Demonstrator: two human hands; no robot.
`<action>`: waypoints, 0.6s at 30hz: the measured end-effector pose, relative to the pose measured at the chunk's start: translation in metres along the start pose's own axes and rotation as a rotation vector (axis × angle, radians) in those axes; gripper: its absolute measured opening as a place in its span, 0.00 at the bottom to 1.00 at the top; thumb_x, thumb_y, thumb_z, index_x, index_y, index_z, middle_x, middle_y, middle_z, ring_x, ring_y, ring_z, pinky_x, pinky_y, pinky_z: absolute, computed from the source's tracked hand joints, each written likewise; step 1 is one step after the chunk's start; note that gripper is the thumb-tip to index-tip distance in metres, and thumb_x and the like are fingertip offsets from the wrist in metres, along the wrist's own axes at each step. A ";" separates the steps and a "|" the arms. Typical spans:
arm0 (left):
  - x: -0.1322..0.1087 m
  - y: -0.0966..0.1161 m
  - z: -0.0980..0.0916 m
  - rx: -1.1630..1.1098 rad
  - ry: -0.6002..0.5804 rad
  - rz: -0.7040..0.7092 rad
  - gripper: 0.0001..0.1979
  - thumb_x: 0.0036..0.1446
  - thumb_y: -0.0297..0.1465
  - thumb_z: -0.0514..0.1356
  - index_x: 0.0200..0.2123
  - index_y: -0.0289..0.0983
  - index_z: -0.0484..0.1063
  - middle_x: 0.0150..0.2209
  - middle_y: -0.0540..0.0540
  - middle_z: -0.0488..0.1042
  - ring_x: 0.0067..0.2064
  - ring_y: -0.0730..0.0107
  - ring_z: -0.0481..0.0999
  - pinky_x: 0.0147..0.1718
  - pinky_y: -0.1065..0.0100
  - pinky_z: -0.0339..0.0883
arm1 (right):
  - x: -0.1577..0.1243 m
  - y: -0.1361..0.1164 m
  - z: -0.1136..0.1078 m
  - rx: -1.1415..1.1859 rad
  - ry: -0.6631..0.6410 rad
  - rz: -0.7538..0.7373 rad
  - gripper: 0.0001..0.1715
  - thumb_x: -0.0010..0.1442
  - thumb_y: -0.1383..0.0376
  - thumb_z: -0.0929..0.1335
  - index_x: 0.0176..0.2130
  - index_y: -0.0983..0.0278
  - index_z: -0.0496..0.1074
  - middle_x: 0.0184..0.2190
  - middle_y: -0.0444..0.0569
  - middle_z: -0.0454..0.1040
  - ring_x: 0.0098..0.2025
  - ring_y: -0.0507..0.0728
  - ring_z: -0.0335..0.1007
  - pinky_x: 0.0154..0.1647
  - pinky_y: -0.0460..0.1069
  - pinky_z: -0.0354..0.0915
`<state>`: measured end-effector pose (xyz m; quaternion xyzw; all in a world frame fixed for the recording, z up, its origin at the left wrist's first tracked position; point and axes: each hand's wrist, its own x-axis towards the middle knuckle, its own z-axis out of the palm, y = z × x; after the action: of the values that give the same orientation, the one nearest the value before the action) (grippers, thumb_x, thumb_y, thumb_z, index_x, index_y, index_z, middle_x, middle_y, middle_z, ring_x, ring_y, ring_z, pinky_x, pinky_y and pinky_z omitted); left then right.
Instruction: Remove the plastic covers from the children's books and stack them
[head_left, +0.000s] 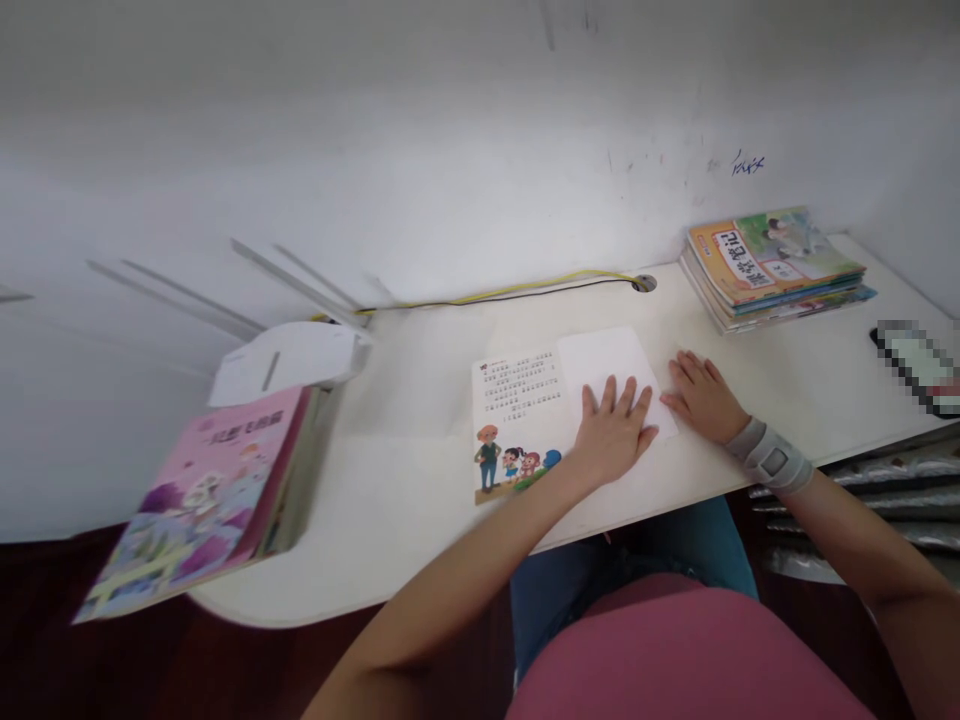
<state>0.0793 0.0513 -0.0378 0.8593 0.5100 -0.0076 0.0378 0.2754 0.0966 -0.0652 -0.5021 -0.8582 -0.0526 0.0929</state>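
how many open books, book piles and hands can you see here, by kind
open book: 1
book piles: 2, the pink-topped pile and the orange-topped pile
hands: 2, the left hand flat on the open book, the right hand at its edge
total: 5

One open picture book (559, 400) sits at the centre of the frame. Two hands lie flat on it, one left hand (613, 432) and one right hand (701, 398). There are two piles of books, an upper-right stack (776, 270) and a lower-left stack (217, 490); the books within each cannot be counted. One wristband (769, 457), two cables (525, 291) and one table (405, 500) also show.
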 end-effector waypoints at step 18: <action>0.010 0.000 -0.008 -0.067 -0.066 0.044 0.33 0.65 0.46 0.38 0.67 0.33 0.41 0.68 0.37 0.45 0.68 0.48 0.42 0.61 0.37 0.38 | 0.001 0.001 0.000 0.038 -0.031 0.028 0.37 0.66 0.51 0.54 0.60 0.77 0.59 0.62 0.69 0.57 0.64 0.67 0.51 0.61 0.61 0.50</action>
<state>0.0843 0.0606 -0.0305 0.8679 0.4894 -0.0182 0.0834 0.2758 0.0983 -0.0650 -0.5131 -0.8531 -0.0272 0.0900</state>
